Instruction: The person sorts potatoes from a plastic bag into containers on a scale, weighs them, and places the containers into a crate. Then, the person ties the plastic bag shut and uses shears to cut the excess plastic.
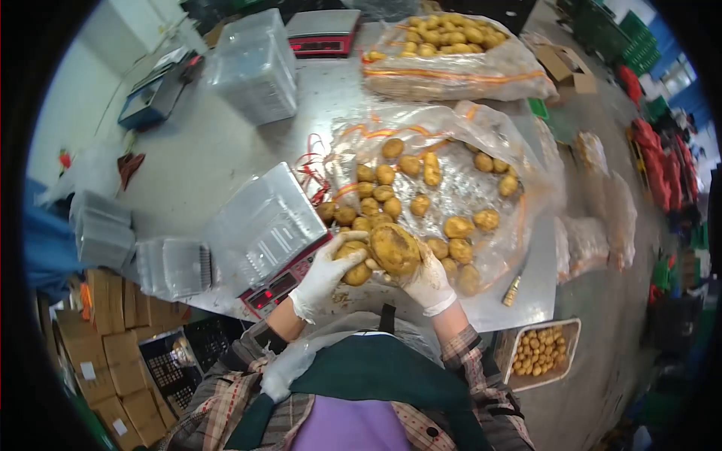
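White gloves cover both hands, which are close together over the near edge of the metal table. My left hand [325, 276] has its fingers closed around a potato [355, 272]. My right hand [429, 283] grips a larger potato [395, 249] with dark marks on its skin. The two potatoes are side by side, perhaps touching. Just beyond my hands, an opened clear plastic bag [481, 210] with orange stripes lies spread out, with several loose potatoes [384, 174] on it. A red digital scale [278, 289] with a clear plastic tray [263, 225] on top stands left of my left hand.
Stacked clear containers [256, 71] and a second scale [322, 45] stand at the back. Another potato bag [459, 79] lies at the far right. More containers [173, 267] line the left edge. A crate of potatoes [573, 353] sits on the floor, right; cardboard boxes [124, 361], left.
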Tool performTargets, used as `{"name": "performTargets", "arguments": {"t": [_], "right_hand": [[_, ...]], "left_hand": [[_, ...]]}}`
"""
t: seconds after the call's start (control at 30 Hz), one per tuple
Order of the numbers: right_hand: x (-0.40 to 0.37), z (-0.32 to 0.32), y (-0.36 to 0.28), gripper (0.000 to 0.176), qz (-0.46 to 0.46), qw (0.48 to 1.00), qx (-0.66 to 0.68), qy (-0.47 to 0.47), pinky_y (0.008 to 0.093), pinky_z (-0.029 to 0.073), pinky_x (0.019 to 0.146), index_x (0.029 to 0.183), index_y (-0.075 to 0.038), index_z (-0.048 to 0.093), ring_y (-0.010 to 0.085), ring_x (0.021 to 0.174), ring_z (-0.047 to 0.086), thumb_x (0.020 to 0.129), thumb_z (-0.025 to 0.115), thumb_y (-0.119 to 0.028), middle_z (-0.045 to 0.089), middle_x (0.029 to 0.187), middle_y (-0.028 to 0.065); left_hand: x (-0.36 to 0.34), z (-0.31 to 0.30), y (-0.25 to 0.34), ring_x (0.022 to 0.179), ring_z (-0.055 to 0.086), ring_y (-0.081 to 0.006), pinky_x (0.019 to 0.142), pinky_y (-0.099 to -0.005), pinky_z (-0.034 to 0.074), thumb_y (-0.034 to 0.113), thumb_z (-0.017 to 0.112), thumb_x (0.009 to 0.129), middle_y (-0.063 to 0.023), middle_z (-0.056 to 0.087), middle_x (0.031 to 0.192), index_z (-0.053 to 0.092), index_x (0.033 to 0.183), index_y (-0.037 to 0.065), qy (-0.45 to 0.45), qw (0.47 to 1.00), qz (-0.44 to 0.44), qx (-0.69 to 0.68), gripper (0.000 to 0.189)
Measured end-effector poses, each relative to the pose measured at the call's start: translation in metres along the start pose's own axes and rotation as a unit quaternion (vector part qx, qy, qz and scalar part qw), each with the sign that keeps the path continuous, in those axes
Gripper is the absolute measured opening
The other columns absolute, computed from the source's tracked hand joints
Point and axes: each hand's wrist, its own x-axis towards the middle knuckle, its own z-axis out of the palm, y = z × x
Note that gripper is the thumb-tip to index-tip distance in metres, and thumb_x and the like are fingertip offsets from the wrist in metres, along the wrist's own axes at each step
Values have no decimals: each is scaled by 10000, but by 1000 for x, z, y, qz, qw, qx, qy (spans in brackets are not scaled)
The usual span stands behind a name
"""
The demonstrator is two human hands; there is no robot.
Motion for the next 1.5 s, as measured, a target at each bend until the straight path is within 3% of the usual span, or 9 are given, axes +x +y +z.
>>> {"name": "performTargets", "arguments": {"t": [0.33,0.47,0.6,0.7,0.8,1.0,1.07,1.43,1.5], "right_hand": [[124,36,110,423,-70,920,-385,-26,286,333,1065,1358,36,433,168,1240,453,993,469,-176,482,1367,127],[96,20,68,344,-111,820,-557,66,305,417,988,1224,-3,584,193,1137,565,942,534,-192,617,1213,154],[52,-54,-16,262,-249,470,-770,352,411,465,884,1008,-41,657,325,971,612,844,576,-228,651,1035,173],[12,-124,-72,420,-58,216,-876,428,466,414,934,1093,-82,602,339,1104,522,737,677,-291,577,1167,141],[-10,-144,-99,523,-46,320,-842,431,422,441,942,1217,-54,519,341,1105,543,764,697,-244,550,1218,187],[-4,-95,-103,456,-235,899,-249,273,369,536,756,1244,-29,497,281,964,637,889,558,-309,603,1154,151],[-4,-64,-85,452,-166,964,-143,152,392,544,740,1265,-58,490,287,970,636,913,515,-340,593,1189,156],[35,25,57,303,-90,793,-582,156,269,486,848,1136,36,561,148,952,580,845,549,-50,605,1056,83],[34,24,62,259,-73,865,-451,207,281,498,833,1104,36,581,160,945,594,896,490,-89,620,1048,92]], "left_hand": [[-41,-142,18,1198,473,-254,1044,-366,347,276,468,985,-120,526,1307,560,1249,44,307,893,222,243,363],[-34,-152,-21,1350,290,-339,1122,-484,164,264,580,900,-117,462,1389,525,1311,129,269,684,165,658,436],[-29,-134,-27,1396,214,-356,1125,-555,40,257,586,883,-95,413,1435,461,1368,161,259,672,136,681,509],[-28,-133,-25,1388,231,-340,1133,-522,84,223,553,904,-103,407,1436,462,1363,141,284,691,137,650,475],[-26,-128,-21,1368,261,-332,1133,-475,158,163,561,899,-103,417,1426,476,1347,123,348,692,186,605,458],[-29,-85,6,1351,296,-318,1118,-449,209,84,621,831,-113,468,1374,527,1287,97,365,689,261,569,465],[-26,-69,8,1317,348,-325,1109,-447,235,77,641,808,-120,483,1352,539,1261,72,342,691,285,570,465],[-36,-1,-36,1314,344,-403,1100,-444,306,216,784,673,-239,322,1431,254,1443,13,79,849,274,445,957],[-43,0,-47,1314,342,-408,1102,-444,308,234,774,682,-241,315,1435,250,1443,7,79,859,271,427,952]]}}
